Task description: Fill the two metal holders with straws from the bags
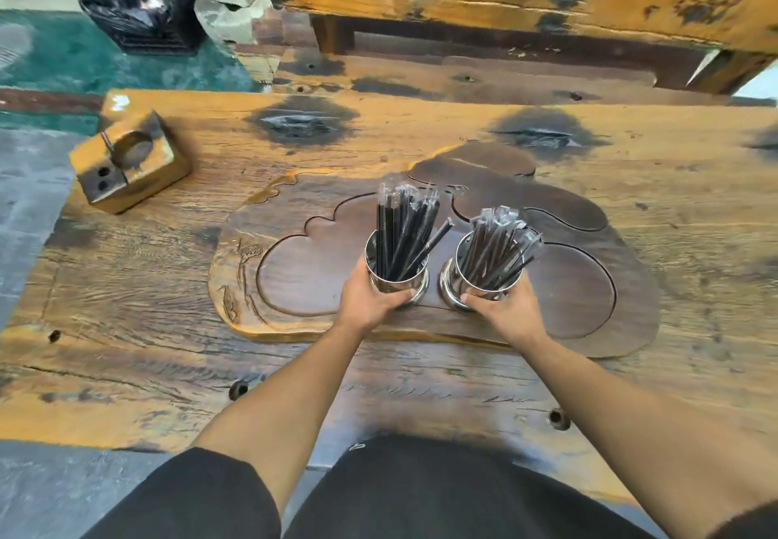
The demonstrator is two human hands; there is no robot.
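Rough, knotted planks make up the wooden table you stand at, with a teal floor and a black-lined bin beyond its far left corner. On it lies a dark carved tray with scalloped hollows, and a wooden block with a round recess sits well apart at the left edge. Both metal holders stand on the tray side by side, each packed with black wrapped straws. Your left hand curls around the left holder; your right hand wraps the right holder the same way. The filling looks done, so this is likely a final placing. Keep each holder upright and grip low, since the left straws and the right straws fan outward and lean over the rims. No bags are visible.
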